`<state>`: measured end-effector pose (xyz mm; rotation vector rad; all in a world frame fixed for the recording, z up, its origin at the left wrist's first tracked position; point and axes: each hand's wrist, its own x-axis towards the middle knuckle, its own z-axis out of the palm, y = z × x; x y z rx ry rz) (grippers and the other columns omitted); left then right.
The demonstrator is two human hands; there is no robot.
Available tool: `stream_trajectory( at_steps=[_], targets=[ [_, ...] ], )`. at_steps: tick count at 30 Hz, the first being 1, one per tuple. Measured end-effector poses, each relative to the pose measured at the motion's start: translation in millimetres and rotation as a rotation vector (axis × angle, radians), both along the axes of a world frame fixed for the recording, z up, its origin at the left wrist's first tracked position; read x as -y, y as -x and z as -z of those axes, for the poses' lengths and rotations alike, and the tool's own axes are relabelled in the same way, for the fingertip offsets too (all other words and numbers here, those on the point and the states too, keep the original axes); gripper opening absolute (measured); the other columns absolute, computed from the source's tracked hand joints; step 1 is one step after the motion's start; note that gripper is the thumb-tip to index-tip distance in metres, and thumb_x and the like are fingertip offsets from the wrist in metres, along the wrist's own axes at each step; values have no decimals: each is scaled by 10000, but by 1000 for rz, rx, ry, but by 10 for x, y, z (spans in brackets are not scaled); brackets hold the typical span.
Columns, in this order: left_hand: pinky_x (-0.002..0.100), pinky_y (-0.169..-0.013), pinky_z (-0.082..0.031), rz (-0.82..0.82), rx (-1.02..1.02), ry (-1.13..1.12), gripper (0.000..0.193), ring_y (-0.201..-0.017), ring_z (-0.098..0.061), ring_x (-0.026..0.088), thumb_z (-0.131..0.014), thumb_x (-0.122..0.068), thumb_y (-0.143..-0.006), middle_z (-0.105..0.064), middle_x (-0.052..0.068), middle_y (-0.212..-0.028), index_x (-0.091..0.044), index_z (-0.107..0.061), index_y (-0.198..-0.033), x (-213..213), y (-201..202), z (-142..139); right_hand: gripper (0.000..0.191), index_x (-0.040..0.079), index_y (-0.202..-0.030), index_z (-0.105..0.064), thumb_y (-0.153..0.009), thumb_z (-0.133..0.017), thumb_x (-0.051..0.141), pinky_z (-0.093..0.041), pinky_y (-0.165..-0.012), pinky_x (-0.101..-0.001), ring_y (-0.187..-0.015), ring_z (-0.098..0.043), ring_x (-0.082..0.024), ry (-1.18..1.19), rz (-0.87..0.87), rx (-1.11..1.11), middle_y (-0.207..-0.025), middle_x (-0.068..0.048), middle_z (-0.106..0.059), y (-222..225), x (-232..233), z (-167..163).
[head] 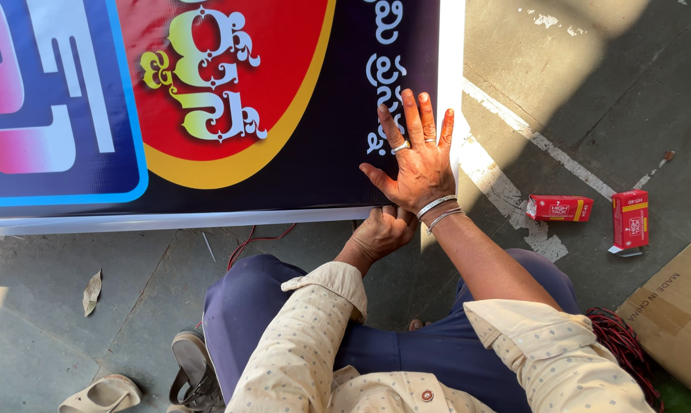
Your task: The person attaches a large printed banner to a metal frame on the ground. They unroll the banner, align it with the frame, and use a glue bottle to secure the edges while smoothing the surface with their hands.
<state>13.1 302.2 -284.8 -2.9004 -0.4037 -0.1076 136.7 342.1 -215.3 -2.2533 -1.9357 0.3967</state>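
The glossy printed banner (231, 115) lies stretched flat on the grey concrete floor (605, 92), its white border running along the near and right edges. The right hand (416, 157) presses palm-down on its dark lower right corner, fingers spread and straight, a ring and metal bangles (437, 210) showing. The left hand (382, 233) is curled at the banner's near edge just below, fingers tucked under; what they pinch I cannot tell. Two small red cardboard boxes (590, 210) lie on the floor to the right, near a corrugated carton (678, 306).
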Motion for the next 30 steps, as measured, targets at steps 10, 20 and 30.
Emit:
stream_trajectory(
  at_steps=[10, 20, 30],
  targets=[
    [201, -400, -375, -16, 53, 32, 232, -512, -532, 38, -603, -292, -1000, -643, 0, -761, -109, -741, -964, 5, 7, 31, 878, 259, -1665, -189, -990, -301, 808, -71, -1254, -655, -1591, -184, -367, -64, 6, 22, -1704, -212, -240, 6, 31, 63],
    [203, -384, -355, -11, 57, 36, 201, -489, -511, 36, -621, -278, -978, -628, -3, -732, -114, -737, -980, 15, 5, 65, 879, 220, -1663, -226, -1000, -334, 786, -76, -1254, -647, -1586, -190, -376, -68, 8, 22, -1691, -236, -257, 0, 54, 126],
    [230, -393, -353, -4, 48, 46, 183, -489, -509, 58, -638, -246, -986, -600, -37, -689, -116, -732, -898, 28, 9, 80, 837, 125, -1600, -426, -1006, -429, 715, -140, -1242, -642, -1547, -269, -415, -164, 24, -22, -1628, -283, -346, -14, 73, 146]
  ],
)
